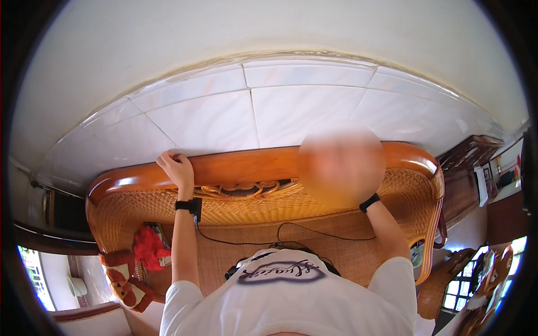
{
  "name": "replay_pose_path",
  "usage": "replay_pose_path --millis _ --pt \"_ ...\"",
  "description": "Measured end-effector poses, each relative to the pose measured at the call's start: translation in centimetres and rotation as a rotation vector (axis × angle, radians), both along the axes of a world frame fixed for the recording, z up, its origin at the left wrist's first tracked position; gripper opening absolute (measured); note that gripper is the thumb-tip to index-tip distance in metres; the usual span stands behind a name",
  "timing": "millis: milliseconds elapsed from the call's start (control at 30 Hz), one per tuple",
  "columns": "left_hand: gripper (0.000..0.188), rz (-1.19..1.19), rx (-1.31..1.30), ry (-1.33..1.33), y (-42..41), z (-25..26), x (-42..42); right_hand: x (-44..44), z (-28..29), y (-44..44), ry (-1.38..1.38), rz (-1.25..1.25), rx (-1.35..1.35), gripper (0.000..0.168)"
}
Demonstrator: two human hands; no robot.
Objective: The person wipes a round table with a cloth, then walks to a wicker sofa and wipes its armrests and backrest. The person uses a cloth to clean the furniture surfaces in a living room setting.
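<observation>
A rattan sofa with a woven backrest and a polished wooden top rail stands in front of me, its back close to the tiled wall. Towards the rail's left end, my left hand curls its fingers over the rear edge. The fingertips are hidden. My right hand is at the right part of the rail, but a round blurred patch covers it, so its fingers cannot be made out. Each wrist wears a black band, and a black cable runs from the left one across the seat.
White wall tiles rise behind the sofa. A red cloth and a brown-and-cream plush toy lie at the seat's left end. Dark wooden furniture stands to the right, with another rattan seat below it.
</observation>
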State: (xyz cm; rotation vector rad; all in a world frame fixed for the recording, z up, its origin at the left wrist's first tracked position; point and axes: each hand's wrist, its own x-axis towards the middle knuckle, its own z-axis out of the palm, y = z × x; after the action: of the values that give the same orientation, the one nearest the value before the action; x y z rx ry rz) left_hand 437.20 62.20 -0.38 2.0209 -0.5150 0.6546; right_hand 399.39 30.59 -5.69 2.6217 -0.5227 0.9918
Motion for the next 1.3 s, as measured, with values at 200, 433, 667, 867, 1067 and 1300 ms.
replay_pose_path --millis 200,433,667,867,1067,1300 --pt "0.015 0.001 0.034 -0.030 0.1 -0.2 0.2 8.2 -3.2 7.0 -0.001 0.128 -0.049 0.054" --pt "0.015 -0.044 -0.042 0.052 0.4 -0.1 0.3 20.9 -0.6 18.5 -0.057 0.383 -0.009 0.061" --pt "0.011 -0.087 -0.109 0.019 0.5 0.0 0.1 22.0 1.5 19.4 0.059 0.508 -0.044 0.047" --pt "0.013 -0.072 -0.092 -0.018 0.6 -0.3 0.5 12.5 2.6 12.1 0.293 0.434 0.161 0.040" --pt "0.014 -0.070 -0.118 -0.017 0.4 -0.3 0.2 4.8 4.3 7.3 0.179 0.310 0.090 0.051" --pt "0.014 -0.032 -0.119 -0.044 0.3 -0.4 0.3 10.8 5.1 11.0 0.195 0.309 0.262 0.062"
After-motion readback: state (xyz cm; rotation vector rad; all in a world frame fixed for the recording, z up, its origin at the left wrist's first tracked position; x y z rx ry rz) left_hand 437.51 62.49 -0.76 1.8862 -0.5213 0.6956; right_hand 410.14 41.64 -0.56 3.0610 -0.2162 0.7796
